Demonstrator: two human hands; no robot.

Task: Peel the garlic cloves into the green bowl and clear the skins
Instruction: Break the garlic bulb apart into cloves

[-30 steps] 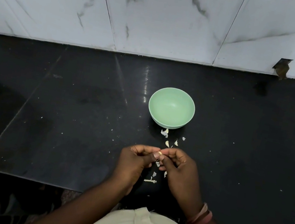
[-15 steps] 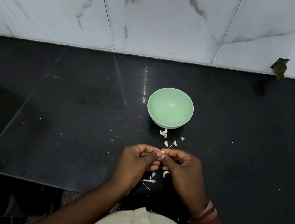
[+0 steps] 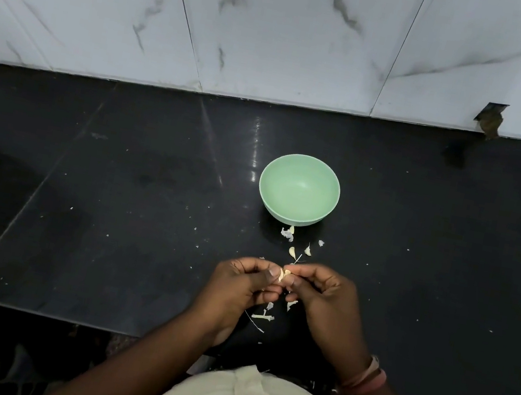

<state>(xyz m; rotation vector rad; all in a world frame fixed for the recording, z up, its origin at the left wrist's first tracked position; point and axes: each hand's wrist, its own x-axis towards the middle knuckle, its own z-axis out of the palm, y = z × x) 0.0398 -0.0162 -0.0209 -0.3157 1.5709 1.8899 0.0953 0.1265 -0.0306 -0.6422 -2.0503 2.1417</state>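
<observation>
Both hands (image 3: 284, 288) pinching one garlic clove (image 3: 283, 275), skins (image 3: 287, 234) before green bowl (image 3: 294, 215).

Background. A polished black stone countertop (image 3: 120, 193) spans the view, with a faint seam running diagonally left of the grip and a light reflection (image 3: 255, 147) beyond it. Behind stands a wall of white marble-veined tiles (image 3: 281, 33); far right of the grip, 1 tile has a chipped notch (image 3: 490, 117).

Both hands, left hand (image 3: 243, 285) and right hand (image 3: 324, 299), pinch a garlic clove (image 3: 283, 274) near the green bowl (image 3: 299, 190).
</observation>
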